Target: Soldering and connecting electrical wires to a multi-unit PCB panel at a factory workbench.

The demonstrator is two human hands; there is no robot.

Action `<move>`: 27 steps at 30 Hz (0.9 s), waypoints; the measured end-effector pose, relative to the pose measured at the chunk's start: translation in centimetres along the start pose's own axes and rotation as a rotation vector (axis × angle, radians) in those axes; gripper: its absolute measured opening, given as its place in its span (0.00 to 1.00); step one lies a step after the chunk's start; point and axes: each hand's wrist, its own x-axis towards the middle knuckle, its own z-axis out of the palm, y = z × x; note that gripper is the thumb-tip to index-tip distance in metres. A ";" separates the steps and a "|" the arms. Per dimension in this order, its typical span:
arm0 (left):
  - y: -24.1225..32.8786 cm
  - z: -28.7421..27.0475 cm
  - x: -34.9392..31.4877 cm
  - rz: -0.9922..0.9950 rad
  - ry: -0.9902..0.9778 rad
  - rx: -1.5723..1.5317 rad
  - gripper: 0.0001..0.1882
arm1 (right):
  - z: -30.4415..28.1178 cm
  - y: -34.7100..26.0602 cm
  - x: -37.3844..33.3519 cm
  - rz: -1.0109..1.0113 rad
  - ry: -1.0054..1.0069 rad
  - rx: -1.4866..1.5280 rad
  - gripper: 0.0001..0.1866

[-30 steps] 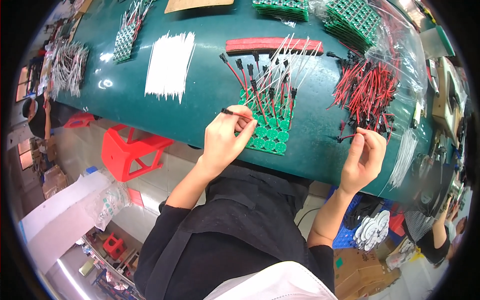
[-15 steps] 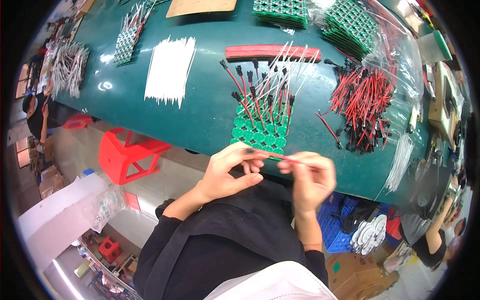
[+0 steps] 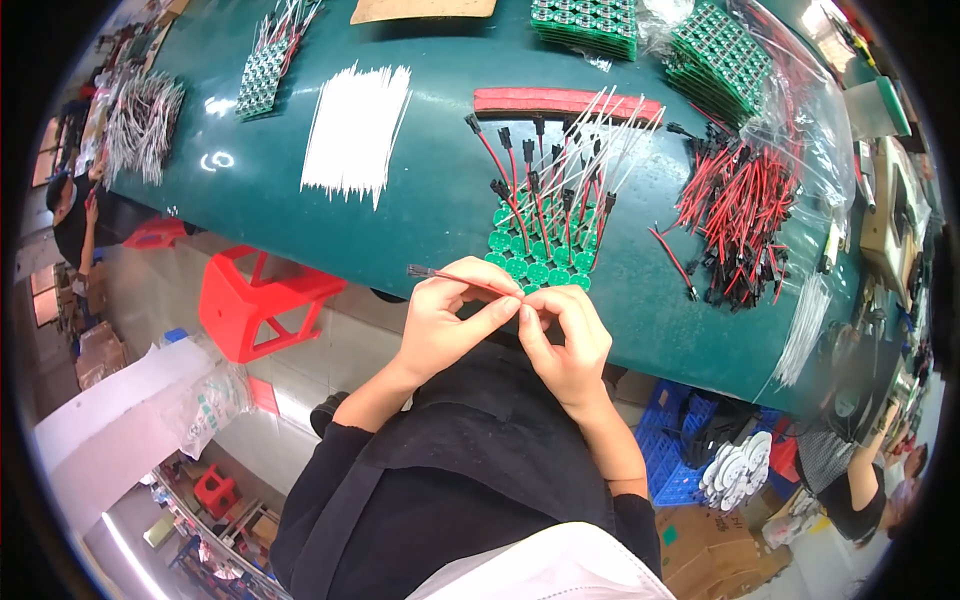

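Note:
My left hand (image 3: 452, 315) and my right hand (image 3: 565, 335) meet just below the table's near edge, fingertips touching. Between them they pinch a thin red wire with a black connector (image 3: 440, 274) that sticks out to the left. Just above my hands lies a green panel of small round circuit boards (image 3: 540, 258) with several red, black and white wires standing up from it. A heap of red and black connector wires (image 3: 738, 215) lies to the right of the panel.
The dark green table (image 3: 430, 210) also carries a fan of white wires (image 3: 355, 130), a red strip (image 3: 565, 102), and stacks of green boards (image 3: 590, 20), some bagged (image 3: 725, 50). A red plastic stool (image 3: 255, 300) stands below left. Another person (image 3: 850, 470) sits at right.
My right hand left the wire heap and came to the left hand. Both hands have drawn in below the table edge and now hold one red wire between them.

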 end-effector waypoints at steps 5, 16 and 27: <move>-0.6 -0.8 1.5 0.042 0.169 0.263 0.05 | -0.8 1.0 0.2 -0.097 0.080 -0.203 0.08; -2.7 -0.9 2.5 0.199 0.227 0.538 0.05 | -2.2 2.9 -0.7 -0.053 0.133 -0.272 0.09; -3.0 -0.9 2.5 0.229 0.232 0.537 0.05 | -2.2 3.0 -0.7 -0.049 0.124 -0.264 0.08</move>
